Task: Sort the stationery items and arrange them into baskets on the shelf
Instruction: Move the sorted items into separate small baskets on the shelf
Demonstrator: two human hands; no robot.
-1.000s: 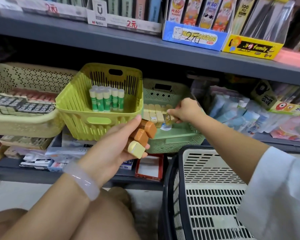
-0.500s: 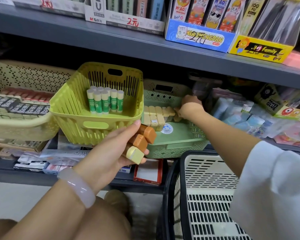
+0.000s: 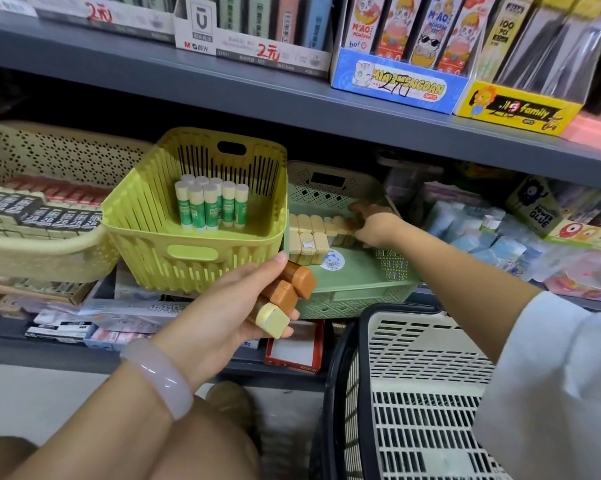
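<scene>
My left hand (image 3: 223,306) grips three small blocky erasers (image 3: 285,296), two brown and one pale yellow, in front of the shelf. A pale green basket (image 3: 354,292) on the shelf holds rows of pale yellow erasers (image 3: 309,233). My right hand (image 3: 372,226) reaches into that basket and its fingers rest on the right end of the back row; whether it holds one is hidden. To the left, a lime-yellow basket (image 3: 188,254) holds several green-and-white glue sticks (image 3: 209,209) standing upright.
A beige perforated basket (image 3: 42,251) with boxed items sits at far left. A black-rimmed white shopping basket (image 3: 413,393) stands at the lower right, under my right arm. Packaged goods crowd the shelf at right (image 3: 500,237). Display boxes (image 3: 396,81) line the upper shelf.
My right hand has moved deeper into the green basket, from its front to the back row of erasers. My left hand has stayed put with its three erasers.
</scene>
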